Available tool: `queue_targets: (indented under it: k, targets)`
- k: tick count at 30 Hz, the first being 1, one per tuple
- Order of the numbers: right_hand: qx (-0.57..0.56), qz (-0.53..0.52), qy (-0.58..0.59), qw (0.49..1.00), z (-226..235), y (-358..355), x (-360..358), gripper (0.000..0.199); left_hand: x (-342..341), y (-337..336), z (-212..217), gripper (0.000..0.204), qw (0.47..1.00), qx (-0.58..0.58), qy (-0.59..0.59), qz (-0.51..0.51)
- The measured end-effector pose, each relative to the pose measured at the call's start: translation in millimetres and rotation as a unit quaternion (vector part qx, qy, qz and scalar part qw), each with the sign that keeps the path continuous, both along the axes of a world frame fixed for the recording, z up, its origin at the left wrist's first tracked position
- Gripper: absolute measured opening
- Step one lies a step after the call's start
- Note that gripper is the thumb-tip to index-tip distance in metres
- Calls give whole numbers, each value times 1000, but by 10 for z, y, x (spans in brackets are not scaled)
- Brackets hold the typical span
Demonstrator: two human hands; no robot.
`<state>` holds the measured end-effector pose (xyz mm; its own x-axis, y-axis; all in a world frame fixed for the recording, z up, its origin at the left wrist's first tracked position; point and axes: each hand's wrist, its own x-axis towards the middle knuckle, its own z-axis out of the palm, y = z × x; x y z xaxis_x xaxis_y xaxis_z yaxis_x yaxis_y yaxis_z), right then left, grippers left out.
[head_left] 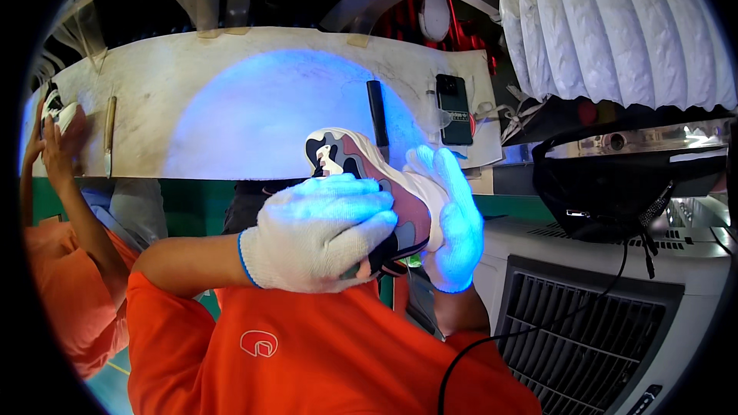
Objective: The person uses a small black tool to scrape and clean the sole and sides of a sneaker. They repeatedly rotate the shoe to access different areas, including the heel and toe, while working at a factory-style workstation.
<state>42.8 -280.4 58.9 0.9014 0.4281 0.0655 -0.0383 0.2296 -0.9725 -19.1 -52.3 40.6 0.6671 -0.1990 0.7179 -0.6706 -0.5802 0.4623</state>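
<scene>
A sneaker (407, 204) with mauve, grey and black panels and a thick white sole is held up in front of me, tilted on its side. My left hand (323, 227), in a white knit glove, lies across the upper with its fingers bent over it and hides much of the laced part. Along the sole, my right hand (455, 215), gloved too, grips from the other side with its fingers pointing away from me. Just beyond the shoe, a black-handled tool (377, 111) rests on the table.
Blue light falls on the pale worktable (254, 123). A dark phone (453, 109) lies to the right, a wooden-handled blade (110, 134) to the left. A co-worker's hands (58, 146) hold another shoe (63, 115). A white duct (607, 31), black bag (600, 184) and grey vented machine (584, 323) stand right.
</scene>
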Motion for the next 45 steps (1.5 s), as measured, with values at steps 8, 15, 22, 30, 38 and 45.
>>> queue_targets:
  k: [8,15,22,30,38,45]
  targets:
    - [-171,41,-133,975,26,-37,56,61,23,95,-131,39,998,5,-47,-28]
    - [-250,9,-414,875,8,142,-66,52,251,608,138,71,986,-3,63,-151]
    - [-8,-17,-195,981,-569,524,-250,105,-624,588,225,142,979,-73,188,37]
    - [-510,-159,-439,722,-1658,863,1152,76,-1034,608,338,131,941,47,310,130]
    - [-213,41,-85,972,-1252,890,1067,34,-937,669,418,146,883,20,386,264]
    - [366,84,220,900,-400,1511,606,19,-762,715,501,149,896,81,359,248]
